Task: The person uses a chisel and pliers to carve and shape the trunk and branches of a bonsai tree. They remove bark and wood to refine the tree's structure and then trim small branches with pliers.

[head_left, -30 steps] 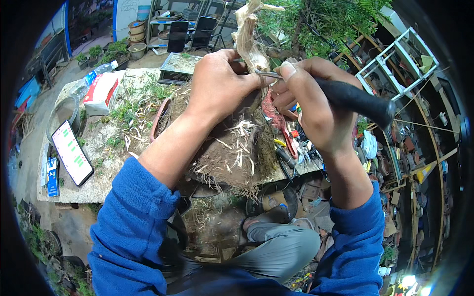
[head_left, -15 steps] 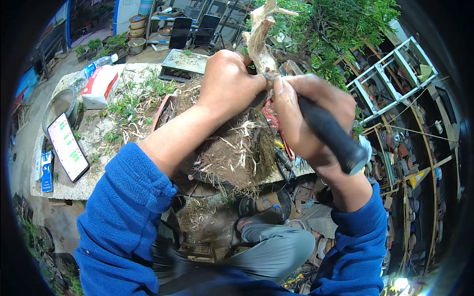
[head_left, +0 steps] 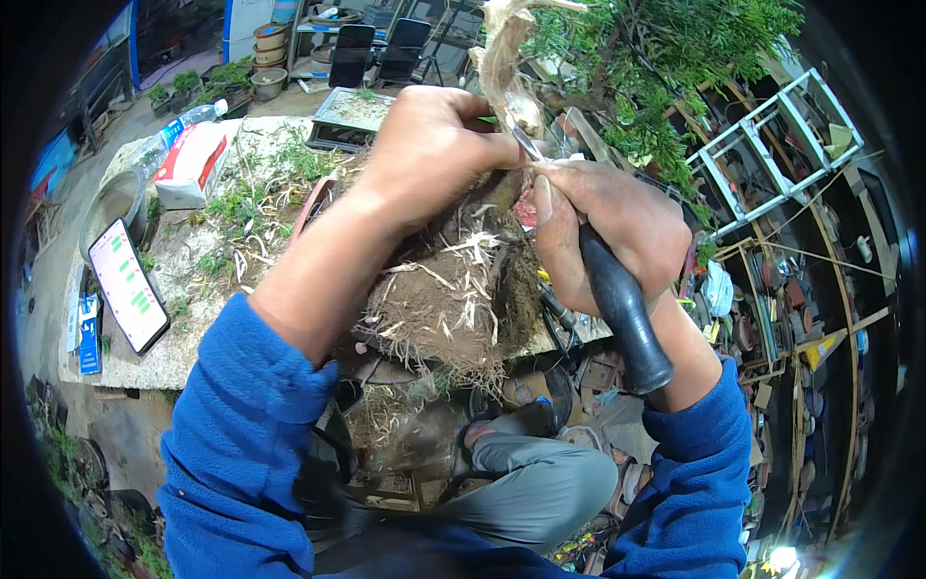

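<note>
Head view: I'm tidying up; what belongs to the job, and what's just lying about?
Job:
black-handled metal tool in right hand
pale twisted wooden trunk by left hand
brown earthy root ball

Lying about:
rectangular white-screened phone
red-and-white packet
blue-labelled plastic bottle

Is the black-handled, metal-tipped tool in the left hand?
No, the right hand grips the black-handled, metal-tipped tool, while the left hand is at the pale, twisted bare-wood trunk.
</note>
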Demonstrator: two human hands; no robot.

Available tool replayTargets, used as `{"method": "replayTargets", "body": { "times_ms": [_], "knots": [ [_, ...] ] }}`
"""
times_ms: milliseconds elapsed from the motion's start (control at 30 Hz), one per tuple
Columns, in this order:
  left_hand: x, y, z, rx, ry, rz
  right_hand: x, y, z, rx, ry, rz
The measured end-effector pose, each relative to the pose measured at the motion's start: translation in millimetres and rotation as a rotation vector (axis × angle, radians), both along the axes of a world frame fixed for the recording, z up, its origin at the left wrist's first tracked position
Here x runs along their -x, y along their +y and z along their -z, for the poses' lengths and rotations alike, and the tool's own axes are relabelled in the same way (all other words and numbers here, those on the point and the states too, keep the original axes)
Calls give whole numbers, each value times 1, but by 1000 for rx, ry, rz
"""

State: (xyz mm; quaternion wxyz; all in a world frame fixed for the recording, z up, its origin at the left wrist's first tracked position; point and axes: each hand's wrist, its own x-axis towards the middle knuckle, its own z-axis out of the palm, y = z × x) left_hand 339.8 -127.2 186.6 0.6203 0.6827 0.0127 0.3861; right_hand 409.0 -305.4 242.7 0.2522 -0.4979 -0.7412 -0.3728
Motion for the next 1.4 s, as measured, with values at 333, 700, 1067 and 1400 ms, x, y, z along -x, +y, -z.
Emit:
{"method": "replayTargets", "body": {
  "times_ms": [333, 700, 1067, 1400],
  "knots": [
    [14, 14, -4, 394, -75, 466, 18, 7, 6, -101, -129, 23],
    [11, 9, 6, 171, -113, 203, 30, -16, -27, 88, 708, 173],
    [-7, -11, -1, -107, -167, -200, 28, 10, -42, 191, 762, 94],
    [-14, -12, 3, 116, -298, -14, 29, 14, -7, -26, 121, 112]
  ]
}}
